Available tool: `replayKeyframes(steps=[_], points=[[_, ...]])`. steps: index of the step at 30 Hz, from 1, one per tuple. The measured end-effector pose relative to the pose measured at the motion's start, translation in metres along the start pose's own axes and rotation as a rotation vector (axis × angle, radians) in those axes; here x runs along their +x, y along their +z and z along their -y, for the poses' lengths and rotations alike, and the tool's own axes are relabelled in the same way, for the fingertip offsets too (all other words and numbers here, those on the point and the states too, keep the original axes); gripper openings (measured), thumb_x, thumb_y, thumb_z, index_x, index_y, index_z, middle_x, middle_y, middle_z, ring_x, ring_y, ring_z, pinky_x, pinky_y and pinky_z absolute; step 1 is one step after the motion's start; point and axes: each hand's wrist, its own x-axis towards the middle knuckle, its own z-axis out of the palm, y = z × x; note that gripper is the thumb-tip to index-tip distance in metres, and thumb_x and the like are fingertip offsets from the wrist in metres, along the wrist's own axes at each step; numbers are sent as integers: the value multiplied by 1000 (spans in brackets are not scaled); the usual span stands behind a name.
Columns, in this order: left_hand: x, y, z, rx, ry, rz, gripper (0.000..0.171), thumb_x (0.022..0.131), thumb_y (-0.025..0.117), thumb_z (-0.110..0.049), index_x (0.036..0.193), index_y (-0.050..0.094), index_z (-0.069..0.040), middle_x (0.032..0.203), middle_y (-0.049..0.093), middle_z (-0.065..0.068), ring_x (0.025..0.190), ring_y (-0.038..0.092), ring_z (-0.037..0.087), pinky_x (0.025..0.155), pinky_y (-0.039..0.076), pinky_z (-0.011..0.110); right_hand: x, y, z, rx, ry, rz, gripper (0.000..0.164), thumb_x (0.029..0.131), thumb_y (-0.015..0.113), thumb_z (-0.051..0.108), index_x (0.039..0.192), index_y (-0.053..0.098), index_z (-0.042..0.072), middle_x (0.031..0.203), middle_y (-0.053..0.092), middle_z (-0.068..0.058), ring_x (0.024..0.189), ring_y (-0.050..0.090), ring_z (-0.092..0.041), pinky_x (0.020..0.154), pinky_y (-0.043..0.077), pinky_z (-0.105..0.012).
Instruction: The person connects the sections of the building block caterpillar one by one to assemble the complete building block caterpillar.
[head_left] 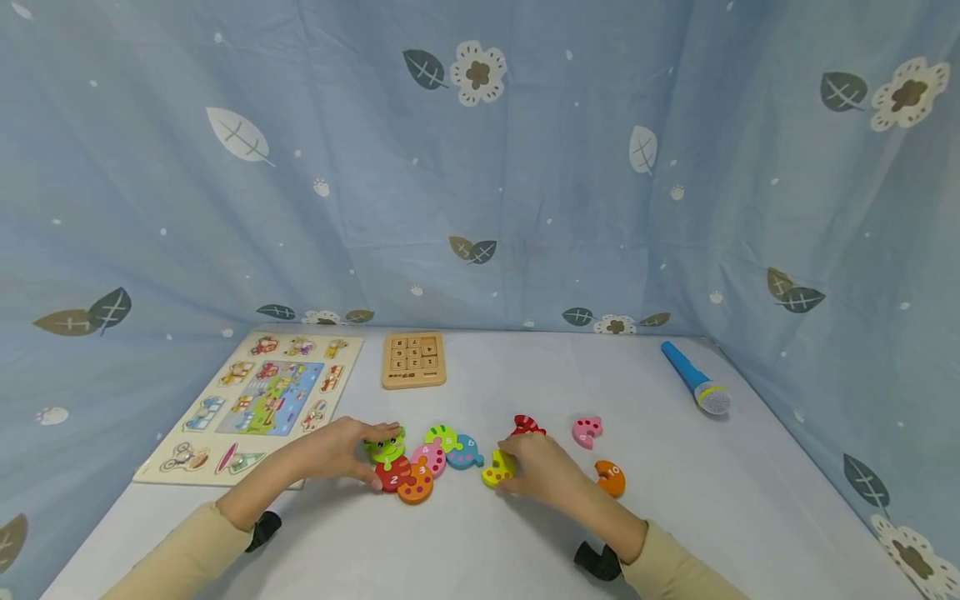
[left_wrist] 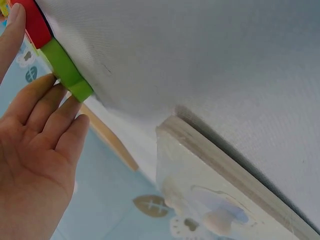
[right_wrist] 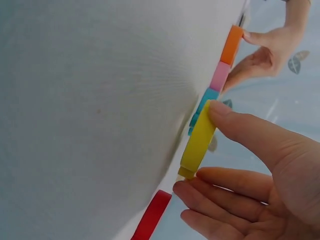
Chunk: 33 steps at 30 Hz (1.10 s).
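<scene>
Thumb and fingers of the right hand pinch the yellow puzzle piece, which I find just below and right of centre in the head view. The piece pokes out on the left of that hand, dotted side up, with a narrow gap between it and the blue puzzle piece. On my right wrist feed it stands at mid-frame, the thumb on its upper end and the fingers about its lower end; I cannot tell whether it touches the table.

Left of centre, I see the left hand gripping the end of a joined row: its fingers meet the green smiling head piece, its thumb the red piece numbered 2. From there the row runs rightward through the orange piece numbered 3, a pink dotted piece and a green striped piece to the blue one.

Just beyond the right hand I make out a red striped piece, partly hidden; farther right lie a small pink piece and the orange piece numbered 10. Up the frame I have a vehicle picture board at left, a wooden number tray near centre and a blue toy microphone at right.
</scene>
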Motion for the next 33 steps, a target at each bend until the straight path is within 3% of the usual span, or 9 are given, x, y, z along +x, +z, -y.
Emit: replayKeyframes(steps=[6, 13, 22, 33], points=[[0, -1, -2, 11, -2, -2, 78, 71, 82, -40, 138, 54, -9, 143, 48, 7, 131, 42, 36, 99, 45, 46, 4, -2, 4, 24, 25, -13, 52, 72, 87, 26, 113, 70, -1, 110, 70, -9, 100, 66, -22, 82, 56, -30], [-1, 0, -3, -2, 5, 6, 79, 71, 82, -41, 137, 54, -7, 142, 49, 10, 130, 43, 39, 102, 41, 52, 9, 1, 10, 13, 35, 3, 51, 72, 86, 27, 114, 71, 2, 114, 69, -8, 109, 63, -24, 87, 54, -32], [-1, 0, -4, -15, -25, 12, 77, 71, 83, -38, 137, 55, -9, 144, 48, 7, 132, 41, 37, 105, 37, 51, 15, 3, 12, -8, -10, -10, 46, 72, 87, 26, 110, 73, 5, 109, 71, -6, 102, 65, -22, 83, 56, -28], [1, 0, -2, -4, -19, 10, 78, 71, 82, -41, 137, 55, -10, 143, 48, 6, 132, 42, 35, 104, 39, 49, 18, 6, 13, -14, -5, -5, 43, 71, 87, 25, 106, 74, 5, 105, 72, -6, 99, 66, -21, 80, 56, -25]])
